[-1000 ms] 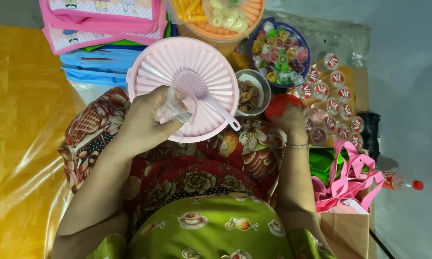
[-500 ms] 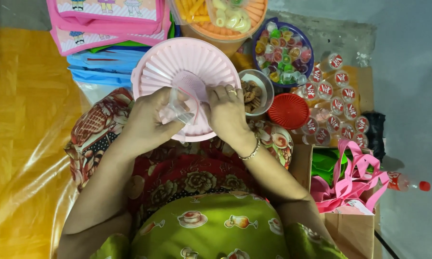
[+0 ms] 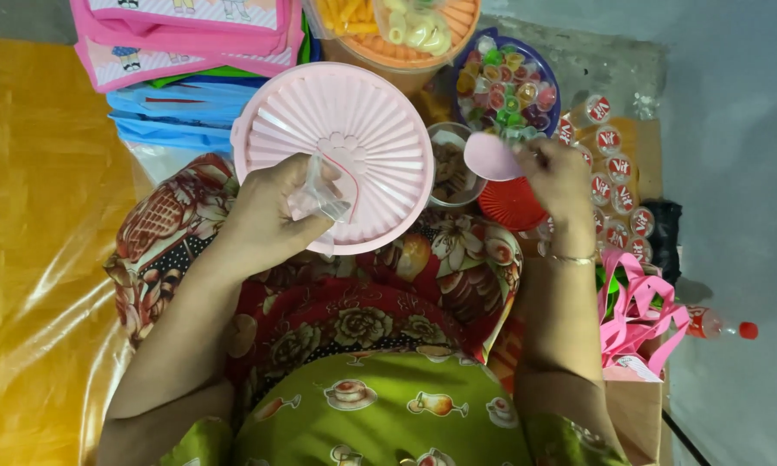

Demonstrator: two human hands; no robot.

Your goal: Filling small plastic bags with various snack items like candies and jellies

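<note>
My left hand (image 3: 272, 216) grips a small clear plastic bag (image 3: 321, 197) over the round pink ribbed lid (image 3: 354, 129) resting on my lap. To the right, my right hand (image 3: 557, 173) holds a pink spoon (image 3: 490, 155) with its bowl over the small bowl of brown food (image 3: 447, 164). A red ribbed lid (image 3: 509, 205) lies just below that hand.
An orange tub of yellow snacks (image 3: 397, 26) and a blue-rimmed bowl of coloured jelly cups (image 3: 509, 86) stand at the top. Sealed red-lidded cups (image 3: 617, 181) line the right. Pink and blue bags (image 3: 181, 52) lie top left, pink-handled bags (image 3: 639, 302) right, yellow plastic sheet (image 3: 34, 259) left.
My right hand has left the clear bag and moved right to the food bowl, now holding the pink spoon. The left hand keeps the bag on the pink lid.
</note>
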